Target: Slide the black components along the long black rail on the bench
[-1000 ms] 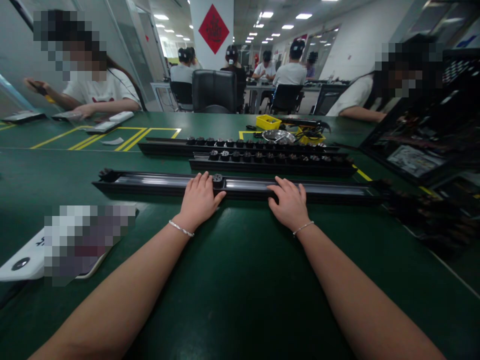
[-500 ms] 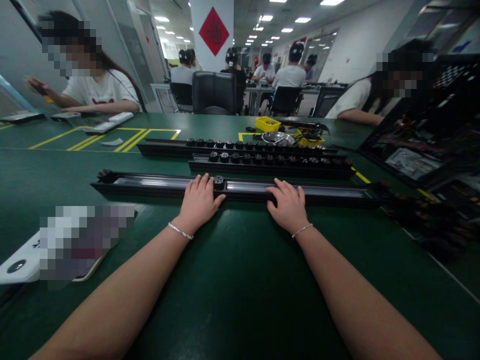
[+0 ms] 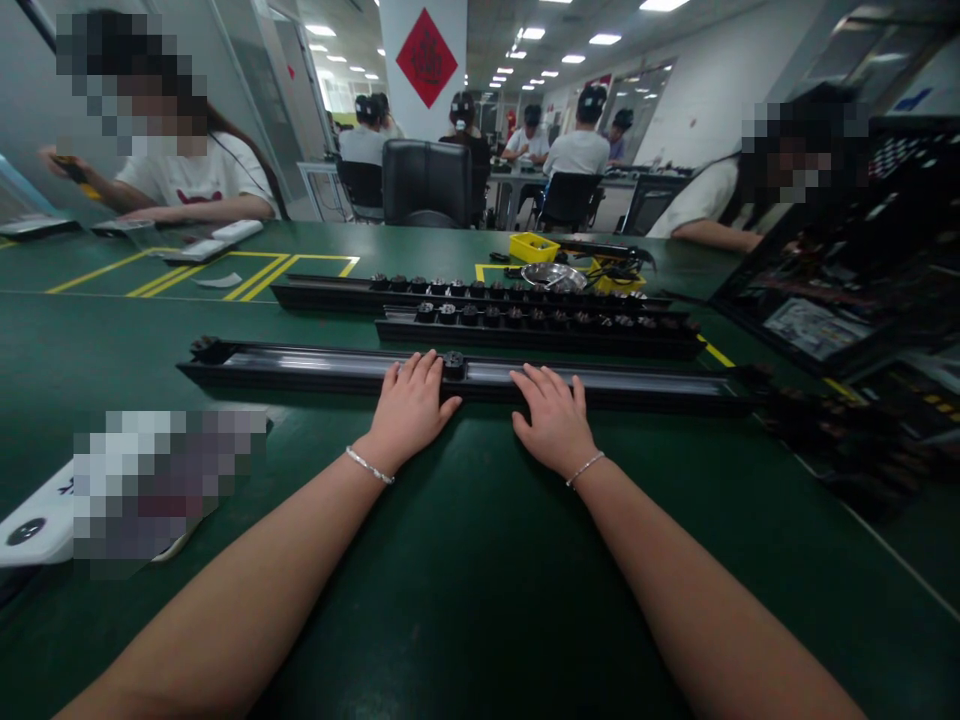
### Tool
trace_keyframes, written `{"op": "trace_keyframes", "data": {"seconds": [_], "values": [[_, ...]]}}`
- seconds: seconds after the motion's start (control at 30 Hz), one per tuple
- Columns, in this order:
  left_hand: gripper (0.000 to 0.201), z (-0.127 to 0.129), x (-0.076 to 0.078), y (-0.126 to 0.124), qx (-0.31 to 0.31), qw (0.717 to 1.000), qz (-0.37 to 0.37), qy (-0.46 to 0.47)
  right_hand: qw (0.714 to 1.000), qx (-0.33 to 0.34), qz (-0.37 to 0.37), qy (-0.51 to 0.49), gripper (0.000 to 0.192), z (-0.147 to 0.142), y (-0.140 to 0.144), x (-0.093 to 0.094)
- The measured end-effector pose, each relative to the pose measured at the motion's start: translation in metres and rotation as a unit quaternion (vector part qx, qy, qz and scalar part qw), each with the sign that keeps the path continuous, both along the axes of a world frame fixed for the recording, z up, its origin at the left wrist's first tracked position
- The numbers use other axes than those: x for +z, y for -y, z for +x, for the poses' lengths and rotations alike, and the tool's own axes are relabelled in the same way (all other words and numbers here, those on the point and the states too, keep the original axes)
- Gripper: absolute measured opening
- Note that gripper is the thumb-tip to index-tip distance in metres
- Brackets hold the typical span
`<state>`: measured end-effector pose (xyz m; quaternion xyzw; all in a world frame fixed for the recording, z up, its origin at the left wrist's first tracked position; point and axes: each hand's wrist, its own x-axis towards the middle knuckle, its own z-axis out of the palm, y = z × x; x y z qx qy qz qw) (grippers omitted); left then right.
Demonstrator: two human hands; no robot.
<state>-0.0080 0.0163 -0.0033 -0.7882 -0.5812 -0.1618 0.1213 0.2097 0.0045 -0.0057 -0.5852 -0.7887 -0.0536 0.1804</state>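
The work surface is a green table (image 3: 480,560) marked with yellow lines, in a long hall lit by ceiling panels; other people sit at this table and at tables beyond. I see both forearms stretched forward, palms down. The left hand (image 3: 410,408) lies flat, fingers loosely spread, holding nothing, its fingertips on the near black rail (image 3: 300,362), just beside a small round black fitting (image 3: 452,362) seated in the rail's channel. The right hand (image 3: 553,417) lies flat likewise, fingers spread, empty, fingertips on the same rail. Each wrist carries one thin bracelet. I count three black rails: the near one across the table in front of me, and two farther rails (image 3: 525,325) loaded with rows of fittings. Behind them stand one yellow bin (image 3: 535,246) and one metal dish (image 3: 553,275).
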Motion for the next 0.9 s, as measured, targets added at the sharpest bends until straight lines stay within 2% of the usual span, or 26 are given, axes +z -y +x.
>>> {"op": "trace_keyframes", "data": {"seconds": [0.6, 0.9], "values": [[0.055, 0.002, 0.002, -0.002, 0.011, 0.999, -0.032, 0.02, 1.0, 0.003, 0.004, -0.004, 0.052, 0.0, 0.001, 0.0], [0.053, 0.005, 0.007, -0.002, 0.024, 0.999, -0.044, 0.0, 0.998, 0.053, 0.011, -0.022, 0.049, -0.024, 0.001, 0.001]]}}
